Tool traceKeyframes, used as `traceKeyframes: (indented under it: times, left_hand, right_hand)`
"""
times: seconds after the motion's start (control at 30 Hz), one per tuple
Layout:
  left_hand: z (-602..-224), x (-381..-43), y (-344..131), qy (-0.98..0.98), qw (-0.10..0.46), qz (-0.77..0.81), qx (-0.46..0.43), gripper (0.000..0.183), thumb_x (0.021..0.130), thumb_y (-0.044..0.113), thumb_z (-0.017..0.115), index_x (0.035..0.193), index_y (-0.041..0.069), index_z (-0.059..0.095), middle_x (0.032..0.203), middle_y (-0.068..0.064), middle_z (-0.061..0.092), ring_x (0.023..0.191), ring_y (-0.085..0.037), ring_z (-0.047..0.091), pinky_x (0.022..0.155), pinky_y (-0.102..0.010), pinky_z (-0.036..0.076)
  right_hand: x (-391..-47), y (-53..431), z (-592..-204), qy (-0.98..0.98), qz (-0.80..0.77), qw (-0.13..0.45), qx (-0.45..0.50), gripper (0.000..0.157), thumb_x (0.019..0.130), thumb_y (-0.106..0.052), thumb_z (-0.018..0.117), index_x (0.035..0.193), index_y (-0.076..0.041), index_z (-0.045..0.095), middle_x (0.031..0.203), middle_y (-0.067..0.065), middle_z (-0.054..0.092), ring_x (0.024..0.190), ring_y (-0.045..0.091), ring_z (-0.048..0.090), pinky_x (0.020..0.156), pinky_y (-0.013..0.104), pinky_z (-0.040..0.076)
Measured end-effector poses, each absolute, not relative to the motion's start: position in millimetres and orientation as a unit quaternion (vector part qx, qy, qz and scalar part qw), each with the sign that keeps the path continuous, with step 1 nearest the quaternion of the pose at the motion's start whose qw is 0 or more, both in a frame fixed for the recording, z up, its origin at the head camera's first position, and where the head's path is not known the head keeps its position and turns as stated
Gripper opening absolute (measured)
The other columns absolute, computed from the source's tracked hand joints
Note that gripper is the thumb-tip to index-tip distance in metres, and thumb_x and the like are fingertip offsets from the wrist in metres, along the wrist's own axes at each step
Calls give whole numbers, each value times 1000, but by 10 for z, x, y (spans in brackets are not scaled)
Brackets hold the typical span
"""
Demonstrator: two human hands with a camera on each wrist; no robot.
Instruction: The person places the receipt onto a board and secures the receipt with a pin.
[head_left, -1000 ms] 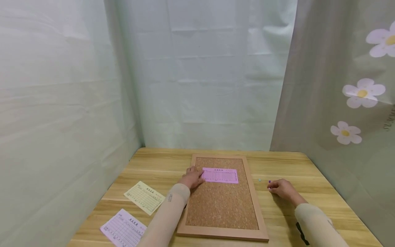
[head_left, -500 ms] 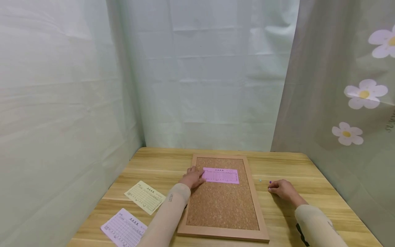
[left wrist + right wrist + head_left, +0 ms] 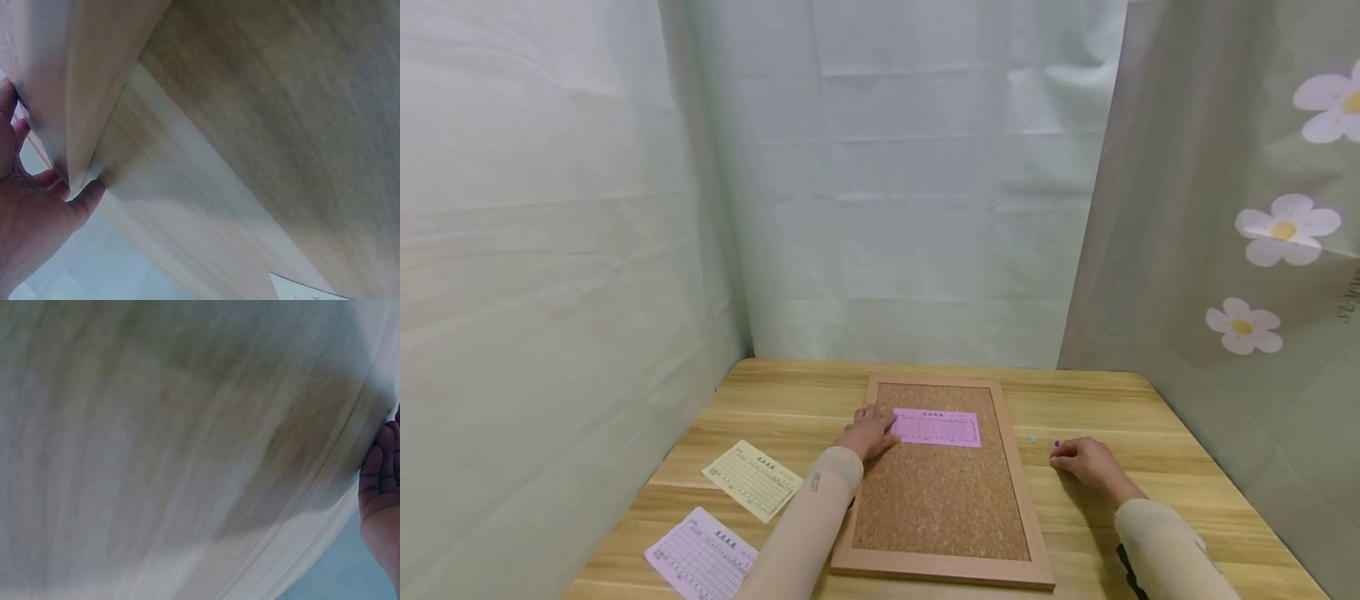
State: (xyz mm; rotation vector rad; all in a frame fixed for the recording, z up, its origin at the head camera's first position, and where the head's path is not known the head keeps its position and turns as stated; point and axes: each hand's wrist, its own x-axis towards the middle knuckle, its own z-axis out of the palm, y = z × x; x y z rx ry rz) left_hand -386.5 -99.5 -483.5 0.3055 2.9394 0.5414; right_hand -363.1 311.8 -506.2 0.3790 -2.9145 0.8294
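A cork board (image 3: 940,508) in a wooden frame lies on the table, with a pink printed slip (image 3: 936,427) flat across its upper part. My left hand (image 3: 867,432) rests over the frame's left side, thumb and index finger at the slip's left end. In the left wrist view, one outer finger (image 3: 90,192) of it reaches down beside the frame's outer edge. Right of the board my right hand (image 3: 1088,460) pinches a tiny purple push pin at the tabletop, mostly hidden by the fingertips. Just beyond lie another purple push pin (image 3: 1057,443) and a pale blue one (image 3: 1032,439).
A yellow printed slip (image 3: 752,481) and a lilac one (image 3: 702,554) lie left of the board, the lilac one partly behind my left sleeve (image 3: 812,517). Pale curtains (image 3: 910,208) enclose the wood-grain table (image 3: 1097,392) at the back and sides.
My right fingertips have closed over a purple pin that showed at their tips before. The left hand, slip and board have hardly moved.
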Motion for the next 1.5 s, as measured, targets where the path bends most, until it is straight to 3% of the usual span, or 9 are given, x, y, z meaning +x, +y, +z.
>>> traceKeyframes:
  times: [0.3, 0.57, 0.83, 1.3, 1.5]
  left_hand:
    - [-4851, -3861, -1001, 976, 68, 181, 103, 54, 102, 36, 54, 151, 15, 43, 160, -22, 21, 146, -41, 20, 110, -60, 28]
    - [-4850, -3878, -991, 976, 68, 178, 106, 54, 103, 36, 53, 152, 16, 43, 160, -22, 20, 146, -41, 18, 110, -60, 27]
    - [-4868, -3899, -984, 975, 64, 182, 107, 54, 103, 35, 52, 153, 17, 41, 160, -23, 20, 146, -41, 18, 110, -60, 28]
    - [-4891, -3914, -988, 977, 67, 172, 105, 54, 103, 36, 52, 153, 17, 41, 160, -23, 20, 146, -41, 17, 110, -60, 28]
    - [-4872, -3903, -979, 978, 64, 166, 106, 53, 103, 37, 51, 152, 17, 42, 159, -23, 21, 146, -41, 18, 109, -59, 29]
  right_hand:
    - [-3622, 3104, -5047, -951, 288, 46, 105, 10, 91, -13, 70, 86, -6, 75, 103, 15, 71, 92, 27, 63, 80, 44, 49]
    - [-3596, 3037, -5027, -933, 355, 29, 53, 19, 93, -15, 68, 101, 2, 73, 90, 7, 71, 78, 16, 60, 68, 33, 48]
    - [-3587, 2945, -4996, -917, 398, 31, 25, 24, 94, -16, 66, 106, 5, 71, 89, 9, 72, 78, 17, 65, 68, 30, 49]
    - [-3680, 2774, -4945, -883, 467, 45, 4, 26, 95, -15, 66, 107, 8, 68, 90, 11, 70, 75, 14, 62, 65, 26, 50]
    - [-3737, 2670, -4917, -866, 499, 33, -2, 25, 95, -14, 66, 107, 8, 66, 93, 14, 69, 78, 19, 65, 67, 29, 55]
